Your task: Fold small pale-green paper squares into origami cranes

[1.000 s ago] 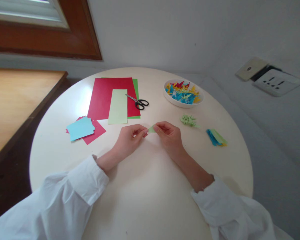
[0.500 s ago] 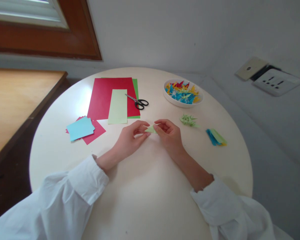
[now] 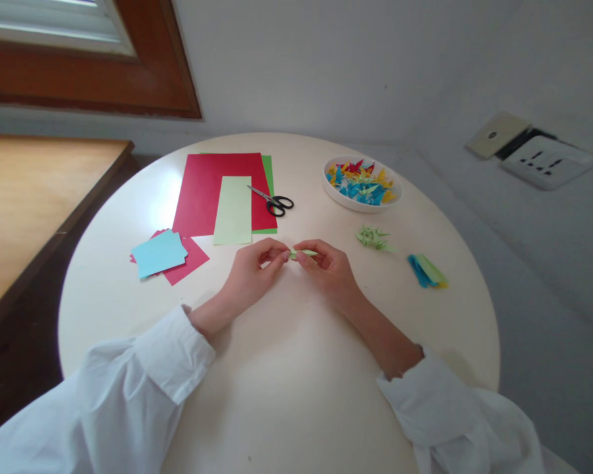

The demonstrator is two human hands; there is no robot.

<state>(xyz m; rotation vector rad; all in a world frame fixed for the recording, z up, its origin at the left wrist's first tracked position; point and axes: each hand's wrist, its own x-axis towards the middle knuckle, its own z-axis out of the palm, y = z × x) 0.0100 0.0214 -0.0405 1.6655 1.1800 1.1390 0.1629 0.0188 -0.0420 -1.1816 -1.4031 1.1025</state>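
Left: blue and red cards [image 3: 159, 253], flat, unfolded. Next, red sheet [image 3: 197, 191], also unfolded; scissors [image 3: 275, 209] partly over it. Middle: left hand [image 3: 257, 268] and right hand [image 3: 330, 271] pinch small pale-green paper [image 3: 308, 252] between fingertips, probably part-folded. Right: bowl [image 3: 348, 205] of folded pieces [image 3: 362, 190], look done; green cluster [image 3: 372, 237] nearby, likewise; paper stack [image 3: 427, 270], stage unclear. Round white bench [image 3: 296, 395]. Room: brown window frame [image 3: 170, 72] left, pale wall [image 3: 301, 66], socket [image 3: 548, 164] right.

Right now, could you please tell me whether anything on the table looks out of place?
Nothing looks spilled or damaged; only the light-blue cards look slightly untidy, lying askew over the red cards.
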